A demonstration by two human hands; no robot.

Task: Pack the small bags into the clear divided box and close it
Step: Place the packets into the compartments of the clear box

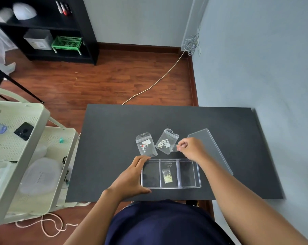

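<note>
The clear divided box (190, 186) lies open near the front edge of the black table (114, 138), with three compartments. One small bag of yellow pieces (167, 176) lies in the middle compartment. My left hand (132, 177) grips the box's left wall. Behind the box lie two small clear bags: one with a red and white label (146, 145) on the left, one with a barcode label (165, 141) beside it. My right hand (190, 148) pinches the lower right corner of the barcode bag. The clear lid (213, 149) lies flat to the right.
A pale green cart (25, 156) with a phone (23, 131) and plastic containers stands close to the table's left edge. The grey wall runs along the right. A black shelf unit (48, 30) stands across the wooden floor, and a cord crosses it.
</note>
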